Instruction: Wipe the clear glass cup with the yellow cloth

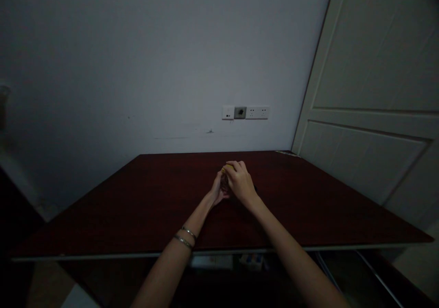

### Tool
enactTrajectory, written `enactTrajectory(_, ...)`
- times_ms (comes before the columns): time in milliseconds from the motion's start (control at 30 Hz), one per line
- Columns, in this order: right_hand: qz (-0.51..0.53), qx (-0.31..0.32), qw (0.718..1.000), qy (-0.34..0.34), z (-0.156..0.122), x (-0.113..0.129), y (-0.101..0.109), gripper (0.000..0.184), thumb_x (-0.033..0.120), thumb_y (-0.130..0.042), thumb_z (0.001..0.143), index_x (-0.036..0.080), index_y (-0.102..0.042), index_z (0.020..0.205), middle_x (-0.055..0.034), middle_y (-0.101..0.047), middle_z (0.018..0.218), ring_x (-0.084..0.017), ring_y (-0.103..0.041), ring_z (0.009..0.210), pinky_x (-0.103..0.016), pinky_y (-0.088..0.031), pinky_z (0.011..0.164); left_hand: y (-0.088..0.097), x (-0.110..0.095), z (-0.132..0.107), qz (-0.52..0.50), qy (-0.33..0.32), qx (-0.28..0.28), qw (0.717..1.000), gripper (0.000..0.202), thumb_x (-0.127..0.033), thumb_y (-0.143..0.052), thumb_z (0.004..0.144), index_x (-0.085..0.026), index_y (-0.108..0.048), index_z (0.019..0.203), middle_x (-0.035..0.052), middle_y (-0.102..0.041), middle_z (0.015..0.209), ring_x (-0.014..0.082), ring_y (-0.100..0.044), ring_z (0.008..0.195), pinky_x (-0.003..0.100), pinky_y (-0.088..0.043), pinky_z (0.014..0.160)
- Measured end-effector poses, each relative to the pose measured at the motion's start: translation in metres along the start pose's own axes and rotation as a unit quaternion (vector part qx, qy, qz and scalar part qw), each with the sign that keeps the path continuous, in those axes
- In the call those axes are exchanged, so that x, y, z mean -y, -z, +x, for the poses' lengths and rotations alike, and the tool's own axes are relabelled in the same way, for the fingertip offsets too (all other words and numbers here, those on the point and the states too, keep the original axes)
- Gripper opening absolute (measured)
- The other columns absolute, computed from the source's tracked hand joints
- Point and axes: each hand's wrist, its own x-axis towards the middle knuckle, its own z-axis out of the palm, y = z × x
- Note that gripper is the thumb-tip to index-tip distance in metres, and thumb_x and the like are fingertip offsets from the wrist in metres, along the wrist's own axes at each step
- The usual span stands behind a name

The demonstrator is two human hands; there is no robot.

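Note:
Both hands meet over the middle of a dark red table (154, 207), around a small jar-like container (224, 182) with a yellow top (228, 166). My left hand (216, 191) is wrapped round its body from the left and below. From above and the right, my right hand (241, 182) has its fingers closed on the yellow top. The container's body looks dark and partly see-through; what it holds cannot be made out. Most of it is hidden behind my fingers. A small dark thing (255, 188) shows just past my right wrist, too little of it to name.
A pale wall (164, 70) with a row of sockets (257, 112) rises behind the table. On the right stands a white panelled door (370, 83). Under the table's front edge are a white box (211, 262) and a smaller printed box (252, 261).

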Motion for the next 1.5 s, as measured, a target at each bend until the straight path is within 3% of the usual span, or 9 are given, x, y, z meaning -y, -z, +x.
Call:
enactTrajectory(233, 0.039, -0.04, 0.997, -0.052, 0.001, -0.039, -0.005, 0.019, 0.017, -0.047, 0.083, 0.02, -0.064, 0.091, -0.0086, -0.058, 0.101, -0.022, -0.048, 0.09, -0.035, -0.046, 0.075, -0.007, -0.014, -0.01, 0.013, 0.033, 0.048, 0.998, 0.063, -0.07, -0.036, 0.067, -0.012, -0.058, 0.075, 0.0048, -0.057, 0.053, 0.0083, -0.038, 0.03, 0.018, -0.015, 0.029)
enactTrajectory(367, 0.067, -0.081, 0.993, -0.049, -0.001, -0.049, 0.001, 0.019, 0.02, -0.047, 0.083, 0.019, -0.063, 0.093, -0.0089, -0.058, 0.1, -0.021, -0.049, 0.091, -0.037, -0.045, 0.079, -0.004, -0.019, -0.011, -0.019, 0.047, 0.057, 0.997, 0.077, -0.075, -0.028, 0.065, -0.007, -0.061, 0.08, 0.0108, -0.06, 0.055, 0.0053, -0.029, 0.026, 0.018, -0.013, 0.028)
enactTrajectory(567, 0.111, -0.026, 0.99, 0.078, 0.0, -0.027, 0.018, 0.023, 0.019, -0.044, 0.085, 0.02, -0.057, 0.105, -0.0088, -0.055, 0.109, -0.021, -0.047, 0.098, -0.038, -0.045, 0.083, 0.0, -0.018, -0.01, -0.042, 0.051, 0.058, 0.996, 0.067, -0.074, -0.031, 0.065, -0.012, -0.056, 0.066, 0.006, -0.055, 0.049, 0.0056, -0.03, 0.027, 0.017, -0.012, 0.028)
enactTrajectory(700, 0.086, 0.038, 0.983, 0.158, 0.002, -0.014, 0.015, 0.027, 0.015, -0.045, 0.083, 0.017, -0.054, 0.109, -0.0106, -0.054, 0.112, -0.022, -0.045, 0.097, -0.039, -0.045, 0.082, -0.005, -0.014, -0.009, -0.048, 0.053, 0.023, 0.997, 0.055, -0.071, -0.039, 0.065, -0.017, -0.042, 0.053, -0.0025, -0.038, 0.037, 0.0059, -0.026, 0.025, 0.018, -0.012, 0.028)
enactTrajectory(800, 0.06, 0.059, 0.977, 0.198, 0.006, -0.013, 0.013, 0.027, 0.014, -0.048, 0.081, 0.015, -0.054, 0.107, -0.0115, -0.054, 0.113, -0.023, -0.043, 0.097, -0.039, -0.044, 0.082, -0.008, -0.012, -0.009, -0.045, 0.048, 0.01, 0.998, 0.05, -0.066, -0.041, 0.067, -0.018, -0.043, 0.056, -0.0026, -0.04, 0.038, 0.0064, -0.027, 0.026, 0.018, -0.012, 0.028)
enactTrajectory(1100, 0.043, 0.056, 0.986, 0.148, 0.015, -0.025, 0.02, 0.021, 0.012, -0.046, 0.082, 0.017, -0.057, 0.099, -0.0104, -0.054, 0.108, -0.022, -0.042, 0.095, -0.035, -0.045, 0.077, -0.007, -0.016, -0.012, -0.031, 0.049, 0.077, 0.995, 0.061, -0.071, -0.033, 0.068, -0.014, -0.053, 0.062, 0.0017, -0.048, 0.043, 0.0054, -0.025, 0.026, 0.018, -0.012, 0.027)
enactTrajectory(1233, 0.024, 0.057, 0.992, 0.109, 0.011, -0.031, 0.021, 0.018, 0.014, -0.046, 0.082, 0.018, -0.058, 0.094, -0.0096, -0.055, 0.102, -0.021, -0.044, 0.089, -0.033, -0.046, 0.074, -0.002, -0.018, -0.011, -0.028, 0.047, 0.063, 0.997, 0.071, -0.074, -0.027, 0.068, -0.011, -0.059, 0.075, 0.008, -0.057, 0.051, 0.0055, -0.028, 0.027, 0.017, -0.013, 0.027)
enactTrajectory(1367, -0.003, 0.064, 0.995, 0.077, 0.001, -0.029, 0.021, 0.016, 0.014, -0.046, 0.082, 0.018, -0.059, 0.091, -0.0093, -0.055, 0.098, -0.021, -0.045, 0.087, -0.032, -0.047, 0.071, 0.002, -0.018, -0.01, -0.038, 0.042, 0.056, 0.997, 0.073, -0.074, -0.028, 0.066, -0.009, -0.06, 0.075, 0.0107, -0.06, 0.055, 0.004, -0.027, 0.027, 0.017, -0.014, 0.027)
enactTrajectory(1500, 0.003, 0.071, 0.994, 0.087, -0.013, -0.017, 0.021, 0.016, 0.014, -0.048, 0.082, 0.019, -0.059, 0.091, -0.0093, -0.056, 0.095, -0.021, -0.046, 0.086, -0.032, -0.048, 0.069, 0.004, -0.017, -0.01, -0.075, 0.011, 0.038, 0.996, 0.067, -0.072, -0.034, 0.066, -0.01, -0.059, 0.073, 0.005, -0.055, 0.049, 0.0039, -0.027, 0.027, 0.016, -0.015, 0.026)
